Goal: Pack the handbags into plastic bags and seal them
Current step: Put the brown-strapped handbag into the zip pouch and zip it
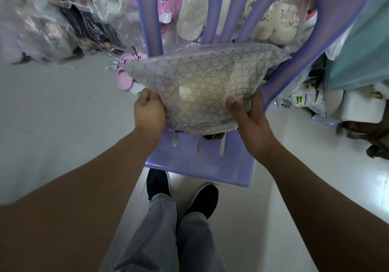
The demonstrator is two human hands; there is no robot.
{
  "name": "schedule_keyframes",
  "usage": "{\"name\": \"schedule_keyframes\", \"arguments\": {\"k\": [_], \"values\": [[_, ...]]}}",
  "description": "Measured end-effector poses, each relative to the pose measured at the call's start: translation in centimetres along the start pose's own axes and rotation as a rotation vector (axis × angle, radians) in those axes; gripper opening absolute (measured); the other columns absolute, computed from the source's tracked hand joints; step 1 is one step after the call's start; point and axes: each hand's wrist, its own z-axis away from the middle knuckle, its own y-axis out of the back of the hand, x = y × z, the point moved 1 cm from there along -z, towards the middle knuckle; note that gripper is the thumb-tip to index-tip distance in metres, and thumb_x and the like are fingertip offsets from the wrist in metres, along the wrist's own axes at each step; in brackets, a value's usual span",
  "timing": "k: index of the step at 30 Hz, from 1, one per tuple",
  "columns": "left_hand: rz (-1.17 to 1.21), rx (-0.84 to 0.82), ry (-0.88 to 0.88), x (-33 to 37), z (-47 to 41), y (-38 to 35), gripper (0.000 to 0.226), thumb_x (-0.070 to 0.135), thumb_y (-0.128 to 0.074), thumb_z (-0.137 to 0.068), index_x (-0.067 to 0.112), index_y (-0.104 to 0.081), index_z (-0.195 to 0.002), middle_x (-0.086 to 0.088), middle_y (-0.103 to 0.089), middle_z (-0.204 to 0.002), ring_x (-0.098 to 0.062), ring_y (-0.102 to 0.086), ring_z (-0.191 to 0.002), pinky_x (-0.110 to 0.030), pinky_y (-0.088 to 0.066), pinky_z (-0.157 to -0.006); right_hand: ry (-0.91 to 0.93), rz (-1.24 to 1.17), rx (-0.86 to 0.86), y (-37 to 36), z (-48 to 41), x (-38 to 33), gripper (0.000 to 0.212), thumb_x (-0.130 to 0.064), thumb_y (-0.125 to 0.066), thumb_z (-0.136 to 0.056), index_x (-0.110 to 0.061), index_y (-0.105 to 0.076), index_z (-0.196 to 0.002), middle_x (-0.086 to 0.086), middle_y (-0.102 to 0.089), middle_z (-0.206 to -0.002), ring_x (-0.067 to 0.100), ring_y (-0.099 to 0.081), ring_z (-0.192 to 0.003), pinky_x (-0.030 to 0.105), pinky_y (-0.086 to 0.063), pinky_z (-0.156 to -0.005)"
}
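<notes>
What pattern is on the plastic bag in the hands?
The plastic bag is frosted, with a grey geometric star lattice; the head view shows it.

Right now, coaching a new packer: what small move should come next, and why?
Probably lay the frosted star-patterned plastic bag flat on the lilac plastic chair seat: the pale handbag is inside, and left hand and right hand both grip it, leaving none free to seal.

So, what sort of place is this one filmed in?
Likely a stockroom or a small seller's packing corner: plastic-wrapped plush toys and pink slippers piled on the floor, and a purple chair serving as bench under the patterned plastic bag.
</notes>
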Motion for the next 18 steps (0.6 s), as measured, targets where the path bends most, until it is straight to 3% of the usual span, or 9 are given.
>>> {"name": "schedule_keyframes", "arguments": {"k": [2,4,7,9,11,14,16,17,18], "values": [[0.097,-0.097,0.093,-0.3,0.6,-0.8,0.039,0.033,-0.035,-0.106,0.011,-0.067,-0.114,0.005,-0.069,-0.094,-0.011,-0.063,-0.087,-0.029,-0.048,-0.077,0.009,0.036,-0.058,0.1,-0.1,0.8,0.076,-0.047,-0.064,-0.096,-0.034,-0.021,-0.158,-0.015,-0.048,-0.148,-0.012,-0.052,-0.124,0.012,-0.049,-0.094],[0.04,-0.15,0.123,-0.9,1.3,-1.4,0.053,0.042,-0.026,-0.108,0.009,-0.058,-0.132,-0.003,-0.067,-0.12,-0.018,-0.062,-0.108,-0.034,-0.047,-0.093,-0.002,0.097,-0.084,0.1,-0.2,1.9,0.096,-0.06,-0.069,-0.087,-0.039,-0.01,-0.159,-0.015,-0.038,-0.156,-0.004,-0.045,-0.136,0.025,-0.048,-0.108],[0.122,-0.175,0.159,-1.8,0.3,-1.9,0.044,0.045,-0.026,-0.107,0.022,-0.064,-0.107,0.004,-0.066,-0.103,-0.015,-0.061,-0.098,-0.036,-0.042,-0.109,-0.044,0.136,-0.058,-0.3,-0.5,3.0,0.111,-0.074,-0.071,-0.076,-0.04,-0.005,-0.159,-0.014,-0.032,-0.16,0.006,-0.039,-0.144,0.041,-0.044,-0.115],[0.174,-0.182,0.181,-1.8,-0.3,-2.1,0.044,0.049,-0.027,-0.106,0.027,-0.064,-0.109,0.007,-0.066,-0.112,-0.014,-0.059,-0.109,-0.039,-0.038,-0.115,-0.056,0.199,-0.01,-0.5,-0.9,3.2,0.108,-0.083,-0.064,-0.075,-0.043,-0.008,-0.157,-0.015,-0.037,-0.155,0.011,-0.043,-0.141,0.045,-0.044,-0.114],[0.218,-0.223,0.212,-1.5,-0.3,-2.2,0.06,0.06,-0.025,-0.102,0.023,-0.053,-0.14,0.001,-0.056,-0.141,-0.02,-0.05,-0.132,-0.043,-0.034,-0.117,-0.065,0.295,0.066,-0.6,-1.3,2.8,0.091,-0.083,-0.05,-0.083,-0.043,-0.012,-0.156,-0.019,-0.047,-0.14,0.011,-0.05,-0.13,0.044,-0.042,-0.112],[0.205,-0.232,0.173,-0.2,0.0,-2.4,0.095,0.087,-0.023,-0.082,0.026,-0.035,-0.153,-0.001,-0.04,-0.156,-0.023,-0.037,-0.144,-0.048,-0.027,-0.12,-0.041,0.184,0.068,-0.6,-1.6,1.0,0.071,-0.057,-0.04,-0.104,-0.028,-0.009,-0.161,-0.033,-0.043,-0.118,-0.011,-0.054,-0.107,0.019,-0.046,-0.097],[0.133,-0.12,0.129,-0.5,-1.3,-2.2,0.127,0.105,-0.025,-0.051,0.032,-0.031,-0.154,0.005,-0.035,-0.159,-0.021,-0.032,-0.147,-0.047,-0.021,-0.122,-0.096,0.148,0.044,-0.6,-1.5,-0.6,0.075,-0.056,-0.034,-0.105,-0.025,0.003,-0.162,-0.016,-0.059,-0.117,0.013,-0.062,-0.11,0.025,-0.049,-0.092],[0.113,-0.065,0.158,0.1,-1.4,-2.0,0.132,0.108,-0.025,-0.046,0.033,-0.031,-0.153,0.006,-0.036,-0.158,-0.021,-0.034,-0.146,-0.045,-0.018,-0.122,-0.112,0.148,0.037,-0.7,-1.2,-1.8,0.077,-0.058,-0.032,-0.105,-0.025,0.006,-0.162,0.004,-0.067,-0.119,0.028,-0.065,-0.11,0.033,-0.05,-0.088],[0.077,-0.001,0.17,1.1,-0.8,-1.9,0.123,0.105,-0.023,-0.056,0.03,-0.031,-0.153,0.003,-0.039,-0.156,-0.024,-0.036,-0.143,-0.043,-0.017,-0.122,-0.116,0.151,0.041,-0.6,-1.0,-2.6,0.079,-0.059,-0.033,-0.104,-0.024,0.008,-0.162,0.02,-0.068,-0.118,0.037,-0.065,-0.108,0.035,-0.051,-0.082]]}}
